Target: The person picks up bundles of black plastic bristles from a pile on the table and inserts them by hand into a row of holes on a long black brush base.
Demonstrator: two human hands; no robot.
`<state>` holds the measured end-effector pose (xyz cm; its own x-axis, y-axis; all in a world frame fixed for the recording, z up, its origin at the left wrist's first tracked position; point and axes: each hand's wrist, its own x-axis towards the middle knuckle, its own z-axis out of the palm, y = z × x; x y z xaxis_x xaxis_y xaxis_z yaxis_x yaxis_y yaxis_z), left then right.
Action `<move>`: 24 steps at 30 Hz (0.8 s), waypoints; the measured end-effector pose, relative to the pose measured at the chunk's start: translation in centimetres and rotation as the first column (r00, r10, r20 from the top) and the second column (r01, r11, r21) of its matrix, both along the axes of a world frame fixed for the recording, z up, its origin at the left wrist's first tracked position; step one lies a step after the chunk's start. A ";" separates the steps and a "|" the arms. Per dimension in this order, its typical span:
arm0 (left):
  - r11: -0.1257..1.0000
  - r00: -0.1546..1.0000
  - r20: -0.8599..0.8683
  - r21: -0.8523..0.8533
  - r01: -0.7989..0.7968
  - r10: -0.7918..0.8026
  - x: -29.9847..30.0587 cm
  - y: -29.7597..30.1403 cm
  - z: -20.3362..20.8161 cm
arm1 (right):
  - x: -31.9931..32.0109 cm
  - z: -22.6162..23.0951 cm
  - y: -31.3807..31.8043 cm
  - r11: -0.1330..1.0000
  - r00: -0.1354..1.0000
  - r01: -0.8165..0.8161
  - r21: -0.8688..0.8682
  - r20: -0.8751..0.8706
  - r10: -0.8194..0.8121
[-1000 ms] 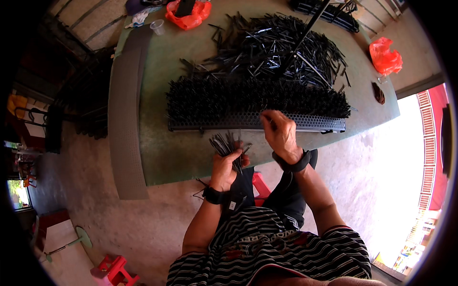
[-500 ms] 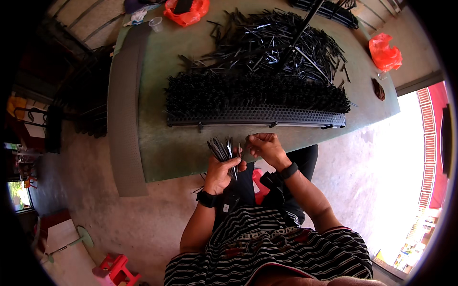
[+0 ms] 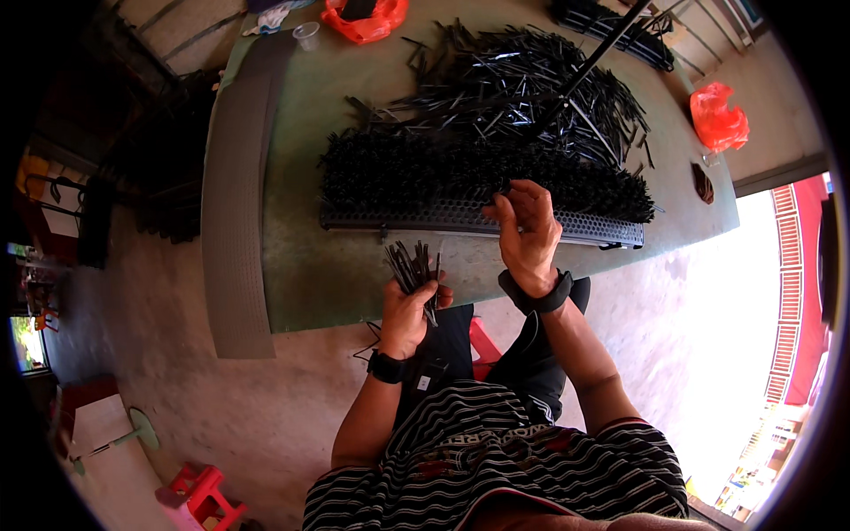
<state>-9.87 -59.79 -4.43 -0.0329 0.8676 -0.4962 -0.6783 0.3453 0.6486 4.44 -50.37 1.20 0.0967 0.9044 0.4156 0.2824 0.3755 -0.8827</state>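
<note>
My left hand (image 3: 410,305) is closed round a bundle of thin black strips (image 3: 411,265), their ends fanning out above the thumb near the table's front edge. Over the perforated front of a long black panel (image 3: 425,215) is my right hand (image 3: 529,232), thumb and forefinger pinched together. Whatever sits in that pinch is too small to make out against the dark background. Dense black bristle-like tufts (image 3: 398,173) stand up along the panel. Behind it, a large loose heap of black strips (image 3: 531,84) covers the far part of the green table (image 3: 310,292).
A dark stand rod (image 3: 589,66) slants over the heap. Red plastic bags (image 3: 719,119) lie at the right and far left, the latter near a clear cup (image 3: 305,35). A grey perforated sheet (image 3: 235,221) runs along the left edge. A red stool (image 3: 199,500) stands on the floor.
My right hand has moved up and right, from beside the bundle to the perforated panel. My left hand still grips the strips, in nearly the same place. The view has shifted slightly.
</note>
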 end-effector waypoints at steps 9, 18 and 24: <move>0.997 0.996 0.084 -0.076 -0.019 0.026 -1.1 0.2 -0.1 | -0.3 -2.3 1.5 0.995 0.978 -0.045 0.087 0.207 0.027; 0.995 0.992 0.110 -0.088 -0.045 0.055 -1.1 0.3 0.1 | -0.4 -2.0 1.9 0.995 0.976 -0.050 0.091 0.215 0.029; 0.996 0.994 0.095 -0.081 -0.042 0.050 -1.0 0.3 0.7 | 0.3 -2.2 2.4 0.980 0.831 -0.134 0.150 0.556 0.028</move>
